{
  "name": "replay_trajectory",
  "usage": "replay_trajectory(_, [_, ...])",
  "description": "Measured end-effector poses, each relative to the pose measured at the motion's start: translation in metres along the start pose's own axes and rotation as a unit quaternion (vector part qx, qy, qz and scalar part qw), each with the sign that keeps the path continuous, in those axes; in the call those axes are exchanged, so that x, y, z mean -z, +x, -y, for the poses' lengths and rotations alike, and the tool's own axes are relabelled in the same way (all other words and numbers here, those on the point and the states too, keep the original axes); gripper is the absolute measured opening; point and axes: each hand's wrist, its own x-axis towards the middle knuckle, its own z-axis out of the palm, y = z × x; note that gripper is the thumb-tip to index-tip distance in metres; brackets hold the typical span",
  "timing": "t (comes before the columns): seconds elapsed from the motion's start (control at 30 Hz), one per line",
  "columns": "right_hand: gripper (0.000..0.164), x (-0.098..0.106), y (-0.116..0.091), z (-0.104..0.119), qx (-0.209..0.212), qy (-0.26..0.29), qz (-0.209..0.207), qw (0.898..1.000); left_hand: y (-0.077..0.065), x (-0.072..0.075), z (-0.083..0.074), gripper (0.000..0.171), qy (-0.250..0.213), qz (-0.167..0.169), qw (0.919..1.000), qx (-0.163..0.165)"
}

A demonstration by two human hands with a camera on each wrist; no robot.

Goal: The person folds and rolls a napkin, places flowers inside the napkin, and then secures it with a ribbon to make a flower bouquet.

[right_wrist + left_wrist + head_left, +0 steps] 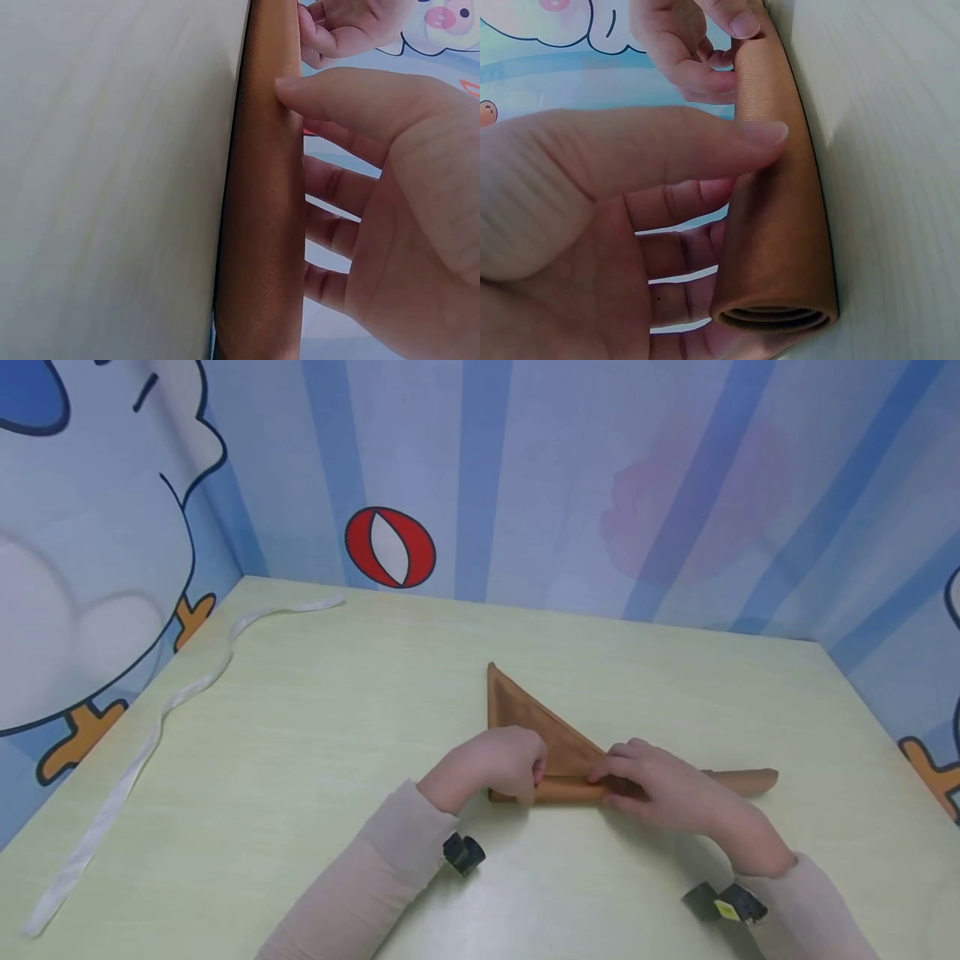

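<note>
one brown cloth (564, 742) lies near the middle of the pale table (337, 693), rolled into a tube along its near edge, with a flat triangular part pointing away from the person. the left hand (504, 762) grips the tube near its left end: thumb on the near face, fingers bent behind it, with only the cloth's thickness between them. just below, the left wrist view shows the tube's end with several wound layers. the right hand (666, 787) holds the same tube farther along, its thumb pressed on the near face and its fingers on the far side, nearly closed around the roll. a narrow length of cloth runs out past the right hand. each cuff carries a small dark camera, the left one (463, 853) and the right one (741, 903). well apart, a white ribbon (107, 817) winds along the table's left side. behind stands a blue-striped wall (412, 443) with a red-and-white ball (390, 547) printed on it.
</note>
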Motion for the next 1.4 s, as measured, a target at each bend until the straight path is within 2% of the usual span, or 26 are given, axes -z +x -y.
replay_trajectory(0.27, [0.026, -0.0008, 0.0016, 0.003, -0.002, -0.013, -0.018, 1.0, 0.0012, -0.0019, -0.0008, 0.028, 0.017, -0.002, 0.9998, 0.007])
replay_trajectory(0.5, [0.027, -0.0008, 0.003, 0.0038, -0.006, -0.024, -0.002, 1.0, 0.0005, -0.0011, -0.0001, 0.026, 0.011, -0.005, 0.9999, 0.006])
replay_trajectory(0.83, [0.025, 0.002, 0.0032, 0.0061, -0.025, -0.005, 0.028, 0.999, 0.0004, 0.0006, 0.0042, 0.037, -0.016, 0.004, 0.9998, -0.007])
replay_trajectory(1.4, [0.021, 0.0009, 0.0038, 0.0058, -0.034, 0.021, 0.03, 0.999, 0.0022, 0.0011, 0.0057, 0.044, -0.021, 0.013, 0.9996, -0.017])
